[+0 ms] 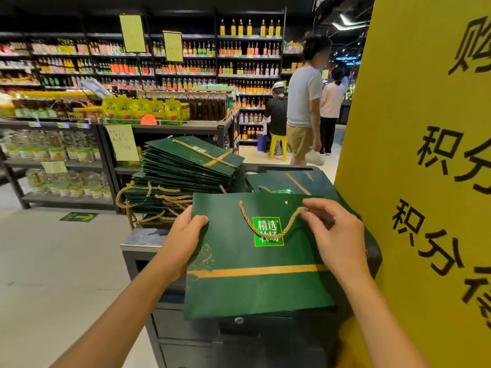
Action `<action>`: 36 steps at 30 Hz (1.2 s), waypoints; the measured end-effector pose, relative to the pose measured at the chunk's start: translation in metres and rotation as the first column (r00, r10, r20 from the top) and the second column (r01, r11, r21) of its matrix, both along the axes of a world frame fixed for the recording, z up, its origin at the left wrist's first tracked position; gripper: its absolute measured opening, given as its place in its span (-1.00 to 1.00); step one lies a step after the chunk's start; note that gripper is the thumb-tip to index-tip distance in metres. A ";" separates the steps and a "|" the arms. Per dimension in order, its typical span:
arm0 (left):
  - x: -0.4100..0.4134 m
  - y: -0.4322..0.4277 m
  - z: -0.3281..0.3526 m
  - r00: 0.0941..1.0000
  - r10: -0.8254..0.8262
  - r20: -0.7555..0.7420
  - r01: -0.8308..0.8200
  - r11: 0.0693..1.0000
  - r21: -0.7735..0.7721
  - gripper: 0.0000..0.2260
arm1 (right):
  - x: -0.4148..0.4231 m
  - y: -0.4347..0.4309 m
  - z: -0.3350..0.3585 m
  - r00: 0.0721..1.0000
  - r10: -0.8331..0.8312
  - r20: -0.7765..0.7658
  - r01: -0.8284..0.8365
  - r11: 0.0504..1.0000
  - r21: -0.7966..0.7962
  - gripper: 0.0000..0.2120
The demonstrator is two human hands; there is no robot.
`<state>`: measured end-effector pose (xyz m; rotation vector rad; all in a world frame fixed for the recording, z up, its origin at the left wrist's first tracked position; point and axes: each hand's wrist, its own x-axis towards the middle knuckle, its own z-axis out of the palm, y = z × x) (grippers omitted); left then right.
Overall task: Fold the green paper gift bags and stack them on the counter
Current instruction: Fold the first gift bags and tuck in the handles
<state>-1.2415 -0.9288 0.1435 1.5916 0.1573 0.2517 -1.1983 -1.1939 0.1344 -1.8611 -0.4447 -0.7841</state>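
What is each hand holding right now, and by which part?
The left hand grips the green gift bag by its upper left edge; the right hand pinches the bag's gold rope handle near its right end.

Bag [255, 274] before stack [183, 168], on counter [138, 239]
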 end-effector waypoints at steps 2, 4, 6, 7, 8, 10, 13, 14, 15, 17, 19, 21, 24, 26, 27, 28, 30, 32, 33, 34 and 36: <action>-0.005 0.000 -0.005 1.000 0.014 -0.020 -0.014 1.000 0.012 -0.74 | 0.009 0.002 0.000 0.999 0.031 -0.040 -0.028 0.997 0.071 -0.81; -0.007 0.001 -0.011 0.999 0.035 -0.035 -0.034 0.999 0.025 -0.75 | 0.016 0.003 -0.002 0.999 0.035 -0.038 -0.033 0.998 0.049 -0.85; -0.009 0.004 -0.018 0.999 0.039 -0.036 -0.037 0.998 0.051 -0.76 | 0.022 0.004 -0.007 0.998 0.046 -0.045 -0.044 0.998 0.044 -0.87; -0.009 0.005 -0.021 0.999 0.034 -0.033 -0.032 0.997 0.065 -0.76 | 0.023 0.006 -0.010 0.996 0.061 -0.060 -0.057 0.997 0.060 -0.88; -0.010 0.006 -0.024 0.999 0.029 -0.031 -0.026 0.996 0.085 -0.77 | 0.024 0.007 -0.013 0.995 0.072 -0.074 -0.066 0.995 0.076 -0.87; -0.012 0.009 -0.027 1.000 0.016 -0.024 -0.012 0.988 0.151 -0.78 | 0.024 0.009 -0.021 0.992 0.077 -0.096 -0.067 0.993 0.102 -0.86; -0.011 0.014 -0.031 1.000 0.021 0.006 -0.022 0.968 0.250 -0.77 | 0.023 0.010 -0.032 0.990 0.072 -0.124 -0.055 0.989 0.140 -0.84; -0.010 0.015 -0.032 0.999 0.032 0.017 -0.035 0.957 0.287 -0.73 | 0.022 0.010 -0.035 0.989 0.075 -0.124 -0.057 0.988 0.140 -0.84; -0.010 0.015 -0.033 0.998 0.057 0.039 -0.067 0.940 0.335 -0.67 | 0.023 0.011 -0.037 0.990 0.079 -0.119 -0.062 0.989 0.135 -0.83; -0.010 0.013 -0.036 0.984 0.123 0.127 -0.168 0.875 0.454 -0.60 | 0.024 0.011 -0.038 0.990 0.086 -0.108 -0.073 0.990 0.119 -0.82; -0.011 0.007 -0.037 0.958 0.170 0.231 -0.272 0.796 0.541 -0.54 | 0.025 0.010 -0.038 0.989 0.100 -0.105 -0.087 0.989 0.122 -0.81; -0.008 0.004 -0.039 0.922 0.197 0.335 -0.377 0.659 0.651 -0.49 | 0.028 0.009 -0.037 0.987 0.114 -0.110 -0.095 0.982 0.161 -0.81; 0.002 -0.001 -0.042 0.894 0.185 0.408 -0.445 0.467 0.764 -0.46 | 0.031 0.007 -0.037 0.987 0.114 -0.115 -0.090 0.977 0.194 -0.82; 0.009 -0.010 -0.041 0.887 0.146 0.438 -0.455 0.445 0.772 -0.50 | 0.032 0.007 -0.039 0.987 0.115 -0.116 -0.095 0.981 0.171 -0.82; 0.013 -0.015 -0.040 0.881 0.115 0.459 -0.460 0.431 0.776 -0.53 | 0.032 0.007 -0.040 0.986 0.117 -0.117 -0.098 0.983 0.158 -0.82; 0.018 -0.021 -0.037 0.875 0.069 0.478 -0.461 0.413 0.785 -0.57 | 0.032 0.008 -0.040 0.985 0.119 -0.121 -0.101 0.984 0.145 -0.82; 0.029 -0.034 -0.030 0.872 -0.049 0.487 -0.432 0.392 0.812 -0.60 | 0.032 0.009 -0.040 0.985 0.113 -0.129 -0.098 0.988 0.117 -0.83; 0.041 -0.046 -0.020 0.891 -0.130 0.434 -0.355 0.395 0.847 -0.61 | 0.032 0.009 -0.040 0.987 0.100 -0.128 -0.090 0.992 0.083 -0.85; 0.047 -0.052 -0.016 0.909 -0.156 0.388 -0.302 0.396 0.867 -0.61 | 0.031 0.009 -0.040 0.988 0.093 -0.125 -0.085 0.994 0.068 -0.86; 0.053 -0.056 -0.013 0.926 -0.172 0.336 -0.249 0.390 0.887 -0.61 | 0.031 0.010 -0.040 0.989 0.086 -0.124 -0.080 0.995 0.057 -0.86; 0.064 -0.063 -0.014 0.949 -0.181 0.257 -0.179 0.362 0.915 -0.59 | 0.032 0.010 -0.040 0.990 0.065 -0.127 -0.061 0.998 0.035 -0.86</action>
